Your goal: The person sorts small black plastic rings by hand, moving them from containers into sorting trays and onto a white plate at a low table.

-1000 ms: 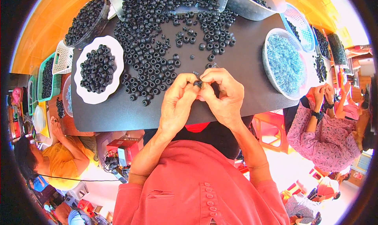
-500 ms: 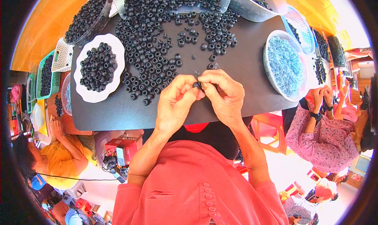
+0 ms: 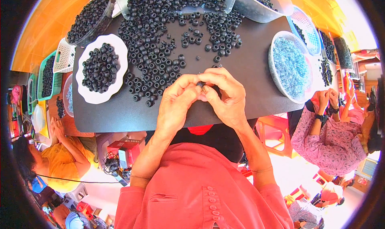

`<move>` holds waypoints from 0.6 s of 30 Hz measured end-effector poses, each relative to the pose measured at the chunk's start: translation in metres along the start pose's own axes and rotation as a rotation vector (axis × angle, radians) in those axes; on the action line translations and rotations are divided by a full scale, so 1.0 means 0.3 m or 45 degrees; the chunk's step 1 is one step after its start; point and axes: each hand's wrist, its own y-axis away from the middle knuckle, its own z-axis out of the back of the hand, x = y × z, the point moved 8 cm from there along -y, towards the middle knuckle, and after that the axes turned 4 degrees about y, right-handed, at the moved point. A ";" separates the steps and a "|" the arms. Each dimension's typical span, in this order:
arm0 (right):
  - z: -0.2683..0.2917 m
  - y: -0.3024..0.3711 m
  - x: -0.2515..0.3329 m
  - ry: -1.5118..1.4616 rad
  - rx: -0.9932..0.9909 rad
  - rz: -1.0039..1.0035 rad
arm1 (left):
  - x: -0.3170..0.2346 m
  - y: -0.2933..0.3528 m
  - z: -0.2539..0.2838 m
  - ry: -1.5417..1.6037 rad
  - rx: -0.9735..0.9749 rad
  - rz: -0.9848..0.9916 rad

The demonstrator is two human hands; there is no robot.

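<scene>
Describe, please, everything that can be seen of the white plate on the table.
The white plate is roundish with a wavy rim and looks smooth, perhaps plastic or ceramic. It lies face up on the dark table, near its left edge. A heap of small black pieces covers its middle; the rim is bare.

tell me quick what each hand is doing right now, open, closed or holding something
Left hand: closed, holding a small rounded black piece, mostly hidden.
Right hand: closed, pinching at that same piece.
</scene>
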 end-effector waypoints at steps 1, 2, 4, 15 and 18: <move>-0.006 -0.002 0.000 0.048 0.017 -0.013 | 0.008 -0.003 0.010 0.115 -0.002 0.026; -0.006 -0.004 0.004 0.048 0.018 -0.012 | 0.015 -0.006 0.018 0.231 -0.004 0.053; -0.018 -0.006 0.021 0.084 0.086 0.042 | 0.015 -0.009 0.019 0.240 0.032 0.056; -0.008 -0.006 0.035 0.294 -0.018 0.157 | 0.038 -0.011 0.021 0.243 0.058 0.088; -0.013 -0.005 0.051 0.305 -0.004 0.189 | 0.024 -0.001 0.017 0.232 0.073 0.072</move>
